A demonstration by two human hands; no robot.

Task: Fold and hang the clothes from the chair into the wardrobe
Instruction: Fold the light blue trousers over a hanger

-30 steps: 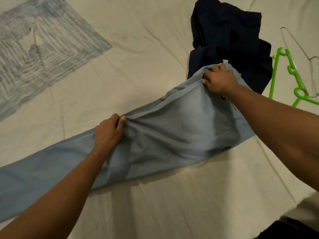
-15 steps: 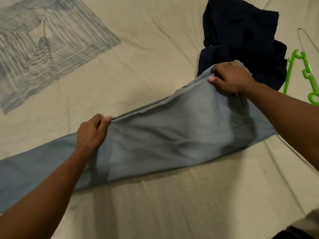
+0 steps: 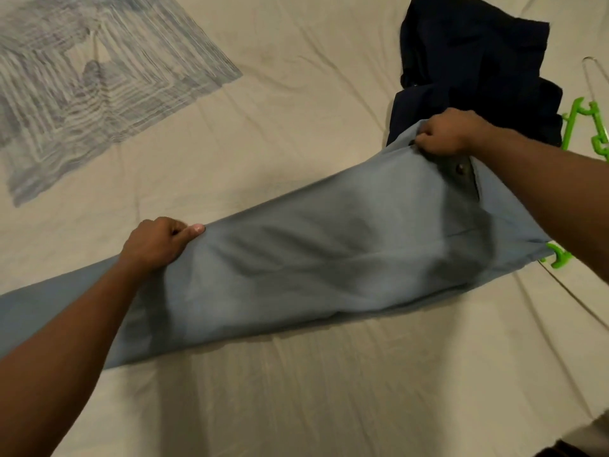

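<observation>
Light blue trousers lie stretched across a cream bed sheet, legs running off to the left. My left hand pinches the upper edge of the fabric about mid-leg. Up at the waistband, my right hand grips the cloth near a dark button. A dark navy garment is heaped behind the waistband. A green plastic hanger lies at the right, partly hidden under the trousers and my right arm.
A blue-and-white striped patch covers the sheet's upper left. A thin wire hanger lies at the far right edge beside the green one. The bed's edge shows at the lower right corner.
Both hands have pulled apart, left hand leftward and right hand up and right, drawing the trousers taut and flatter. The bunched folds near the left hand have smoothed out.
</observation>
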